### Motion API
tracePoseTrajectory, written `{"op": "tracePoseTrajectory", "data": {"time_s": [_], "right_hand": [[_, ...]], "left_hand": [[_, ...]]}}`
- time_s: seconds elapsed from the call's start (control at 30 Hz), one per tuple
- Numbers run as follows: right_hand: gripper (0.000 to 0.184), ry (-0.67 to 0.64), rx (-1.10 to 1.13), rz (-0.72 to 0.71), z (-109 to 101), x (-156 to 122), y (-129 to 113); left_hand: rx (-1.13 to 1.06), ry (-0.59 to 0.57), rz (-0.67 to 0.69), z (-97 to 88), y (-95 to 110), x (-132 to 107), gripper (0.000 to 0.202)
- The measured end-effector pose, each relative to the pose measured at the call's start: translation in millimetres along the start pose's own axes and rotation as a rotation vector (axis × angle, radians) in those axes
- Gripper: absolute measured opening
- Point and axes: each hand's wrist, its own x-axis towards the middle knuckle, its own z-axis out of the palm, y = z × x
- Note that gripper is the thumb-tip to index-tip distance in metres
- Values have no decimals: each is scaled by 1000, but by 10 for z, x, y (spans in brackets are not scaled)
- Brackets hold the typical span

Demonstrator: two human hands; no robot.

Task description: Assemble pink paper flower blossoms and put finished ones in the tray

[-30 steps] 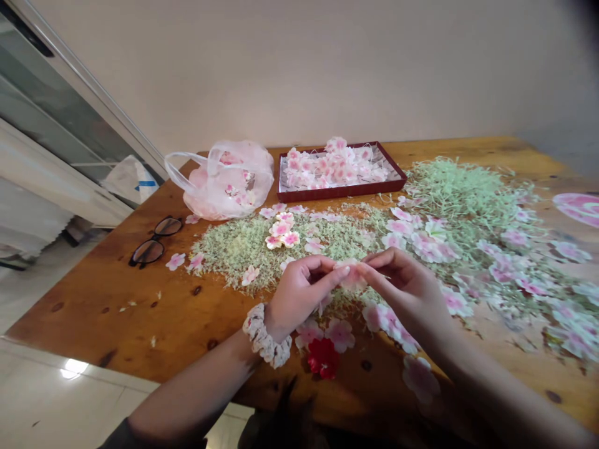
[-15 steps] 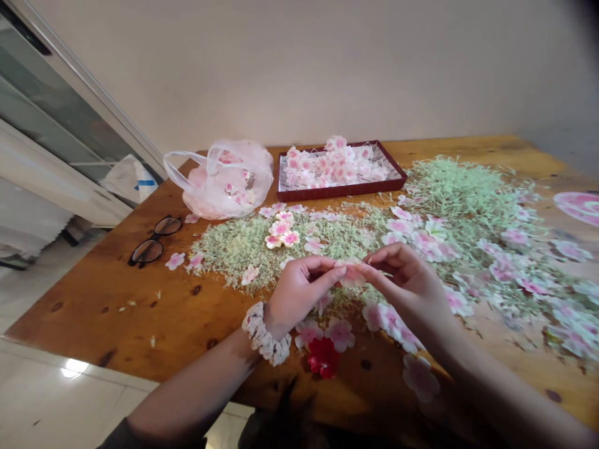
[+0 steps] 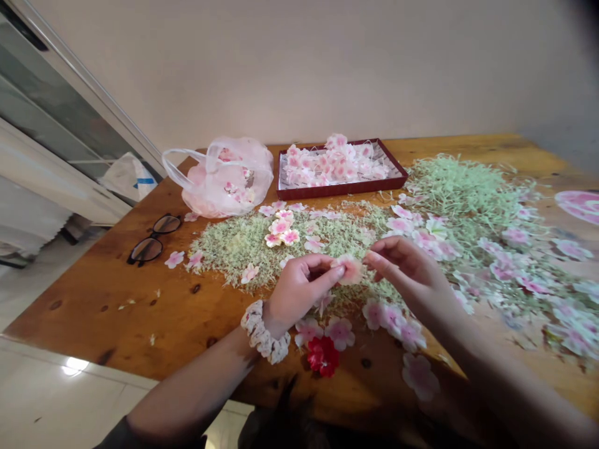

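My left hand (image 3: 302,284), with a pale scrunchie (image 3: 264,332) round its wrist, pinches a pink artificial flower (image 3: 350,270) between thumb and fingers. Just right of that flower, my right hand (image 3: 406,269) has its thumb and forefinger closed together; whether anything thin is between them is too small to tell. Below the hands, loose pink petal pieces (image 3: 339,333) and a red flower (image 3: 322,357) lie on the wooden table (image 3: 178,318). A small cluster of pink-centred flowers (image 3: 282,229) rests on a spread of pale green bits (image 3: 229,249) behind my left hand.
A dark red tray (image 3: 346,191) of finished-looking flowers stands at the back. Left of it sits a translucent bag (image 3: 224,181) with flowers inside. Eyeglasses (image 3: 146,249) lie near the left edge. Green stringy pieces (image 3: 468,193) and more pink petals (image 3: 515,237) cover the right side.
My right hand has drawn slightly right, away from the flower, leaving a small gap. More of the flower shows in my left hand, which has barely moved.
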Motion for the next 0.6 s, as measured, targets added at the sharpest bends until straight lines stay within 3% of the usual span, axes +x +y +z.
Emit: {"op": "tracePoseTrajectory", "data": {"time_s": [0.13,0.23,0.4,0.6], "right_hand": [[14,-216,-557,-119,-190,119,136],[11,-324,-722,-184,-199,135,197],[13,-314,-807,-231,-113,108,183],[17,-222,-583,-134,-167,128,203]], "left_hand": [[-31,35,21,-33,11,19,22],[-41,27,15,-41,7,19,22],[-23,4,16,-32,3,8,20],[-42,12,10,-37,-2,10,19]]}}
